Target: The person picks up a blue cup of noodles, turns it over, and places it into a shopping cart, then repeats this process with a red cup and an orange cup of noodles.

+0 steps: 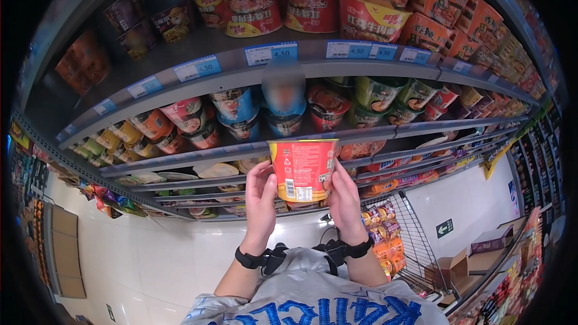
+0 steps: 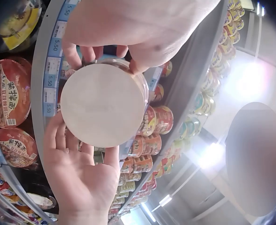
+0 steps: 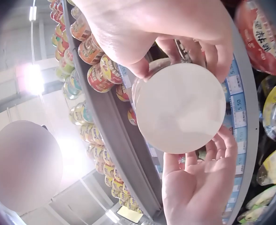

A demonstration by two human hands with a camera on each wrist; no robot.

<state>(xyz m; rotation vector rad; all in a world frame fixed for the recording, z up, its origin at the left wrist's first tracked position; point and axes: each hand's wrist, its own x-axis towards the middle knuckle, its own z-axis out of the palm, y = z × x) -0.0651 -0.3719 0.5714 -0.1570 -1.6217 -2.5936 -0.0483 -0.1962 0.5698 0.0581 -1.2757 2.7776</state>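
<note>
1. Your left hand (image 1: 262, 195) and right hand (image 1: 345, 197) grasp the red noodle cup (image 1: 304, 170) between them, in front of the shelf (image 1: 409, 71). How firmly is hard to judge, since the head view hides most far-side fingertips.
2. If either hand loosens, the cup could tip and fall to the floor (image 1: 168, 241) below the shelf; squeezing too hard might dent its wall.
3. The wire cart (image 1: 418, 235) stands in front of the shelf, on your right; turning that way carelessly could knock an elbow against it.
4. Stacked blue cups (image 1: 232, 105) sit on the shelf's middle level; a hasty forward reach could topple them.
</note>
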